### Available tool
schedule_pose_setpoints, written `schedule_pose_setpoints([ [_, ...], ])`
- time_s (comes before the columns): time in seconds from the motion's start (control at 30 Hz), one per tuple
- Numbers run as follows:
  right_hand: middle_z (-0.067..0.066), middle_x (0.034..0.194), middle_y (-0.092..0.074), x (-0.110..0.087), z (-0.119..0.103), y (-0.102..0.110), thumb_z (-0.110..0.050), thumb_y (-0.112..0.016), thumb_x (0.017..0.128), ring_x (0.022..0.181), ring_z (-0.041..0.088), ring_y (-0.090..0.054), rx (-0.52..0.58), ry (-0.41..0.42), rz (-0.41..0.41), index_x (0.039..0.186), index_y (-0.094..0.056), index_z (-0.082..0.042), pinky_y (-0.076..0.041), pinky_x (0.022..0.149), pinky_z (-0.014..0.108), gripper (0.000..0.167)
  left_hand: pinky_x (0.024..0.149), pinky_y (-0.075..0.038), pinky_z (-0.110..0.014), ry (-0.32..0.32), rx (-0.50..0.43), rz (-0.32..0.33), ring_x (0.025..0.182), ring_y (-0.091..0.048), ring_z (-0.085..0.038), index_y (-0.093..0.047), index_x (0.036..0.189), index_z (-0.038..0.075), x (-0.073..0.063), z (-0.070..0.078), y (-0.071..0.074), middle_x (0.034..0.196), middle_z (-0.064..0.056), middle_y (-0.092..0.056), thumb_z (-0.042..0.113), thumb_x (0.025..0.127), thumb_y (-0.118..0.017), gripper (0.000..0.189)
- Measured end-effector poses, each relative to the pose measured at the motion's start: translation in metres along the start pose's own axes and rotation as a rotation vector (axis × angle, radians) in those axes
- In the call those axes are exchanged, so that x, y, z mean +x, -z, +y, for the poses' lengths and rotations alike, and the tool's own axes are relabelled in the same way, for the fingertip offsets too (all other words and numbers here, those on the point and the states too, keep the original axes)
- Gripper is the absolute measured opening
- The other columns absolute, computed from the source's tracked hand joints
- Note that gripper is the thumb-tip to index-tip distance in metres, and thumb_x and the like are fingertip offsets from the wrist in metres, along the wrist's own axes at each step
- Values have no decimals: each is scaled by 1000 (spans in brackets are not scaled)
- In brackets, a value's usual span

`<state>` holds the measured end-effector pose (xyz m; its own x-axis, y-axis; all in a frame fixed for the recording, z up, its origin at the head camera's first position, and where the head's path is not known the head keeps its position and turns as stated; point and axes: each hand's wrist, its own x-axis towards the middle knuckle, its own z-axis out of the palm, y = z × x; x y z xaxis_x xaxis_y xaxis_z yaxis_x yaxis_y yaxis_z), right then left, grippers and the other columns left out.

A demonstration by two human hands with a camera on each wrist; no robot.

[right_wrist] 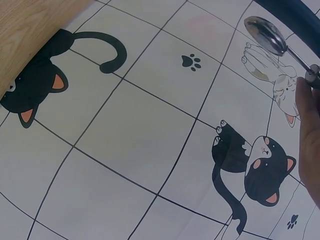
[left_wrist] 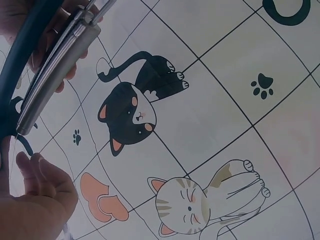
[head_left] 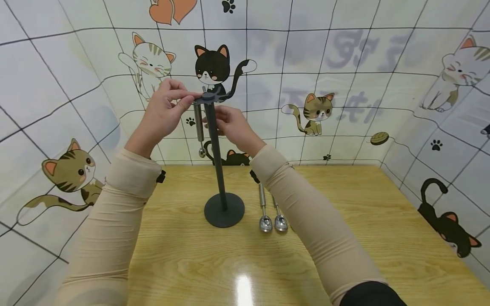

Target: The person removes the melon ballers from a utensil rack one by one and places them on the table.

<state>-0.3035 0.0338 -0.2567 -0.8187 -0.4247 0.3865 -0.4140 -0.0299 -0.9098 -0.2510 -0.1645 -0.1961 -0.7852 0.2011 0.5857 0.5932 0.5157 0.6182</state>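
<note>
1. Left sleeve (head_left: 115, 225) and right sleeve (head_left: 321, 221) lie nearest the head camera, entering from 7 and 5 o'clock and reaching toward the stand (head_left: 216, 153).
2. Stand upright on the counter (head_left: 180, 250), round base (head_left: 224, 219) down.
3. Left hand (head_left: 162, 112): at 9 o'clock of the stand's top. Fingers pinch the tip of a hook (left_wrist: 25, 144), per left wrist view.
4. Right hand (head_left: 234, 127): at 3 o'clock of the pole (head_left: 219, 172), fingers passing behind it and grasping the handle of a spoon (head_left: 199, 123).
5. Spoon: bowl downward, just on the pole's 9 o'clock side, handle end close to the hook. Cannot tell whether it is caught there.
6. Two more spoons (head_left: 266, 224) lie on the counter at 3 o'clock of the base, bowls toward 6; right sleeve hides part of one.
7. Step in hand (judgement): hanging the spoon, hook steadied.
8. Next move (judgement): seat the handle end, check it bears weight, then let go gently; tugging could rock the stand.
</note>
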Motion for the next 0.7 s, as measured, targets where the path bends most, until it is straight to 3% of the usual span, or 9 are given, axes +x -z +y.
schedule_pose_setpoints([
  [0.13,18,124,-68,-1,-1,-2,-3,-50,105,109,27,-68,1,0,7,138,-56,3,-57,89,37,34,84,-38,-26,23,-3,16,107,-45,-12,-74,125,9,-1,0,-1,116,2,-51,24,104,-57,30],
  [0.33,22,128,-65,-1,-3,-5,-3,-49,106,111,28,-68,-14,-3,21,140,-54,4,-56,92,41,36,98,-48,-26,62,-1,34,121,-57,-18,-74,123,5,1,5,-3,134,-5,-59,18,103,-59,28],
  [0.43,22,127,-66,-1,-2,-5,-2,-48,106,109,28,-68,-8,0,24,140,-54,5,-55,93,45,35,95,-52,-28,87,-9,25,119,-63,-18,-74,123,6,2,6,-2,136,-4,-64,18,102,-60,28],
  [0.57,21,125,-67,-1,-2,-6,-2,-47,106,109,28,-68,-10,6,28,138,-55,4,-55,92,41,33,92,-49,-24,104,-13,17,121,-62,-12,-75,121,6,4,6,0,133,-1,-67,18,102,-60,27],
  [0.7,20,124,-67,0,-3,-7,-2,-47,106,113,33,-66,-8,-4,34,137,-56,3,-56,90,37,33,98,-47,-25,124,-73,-3,125,-60,-11,-75,120,2,5,7,3,133,-3,-67,16,102,-60,27],
])
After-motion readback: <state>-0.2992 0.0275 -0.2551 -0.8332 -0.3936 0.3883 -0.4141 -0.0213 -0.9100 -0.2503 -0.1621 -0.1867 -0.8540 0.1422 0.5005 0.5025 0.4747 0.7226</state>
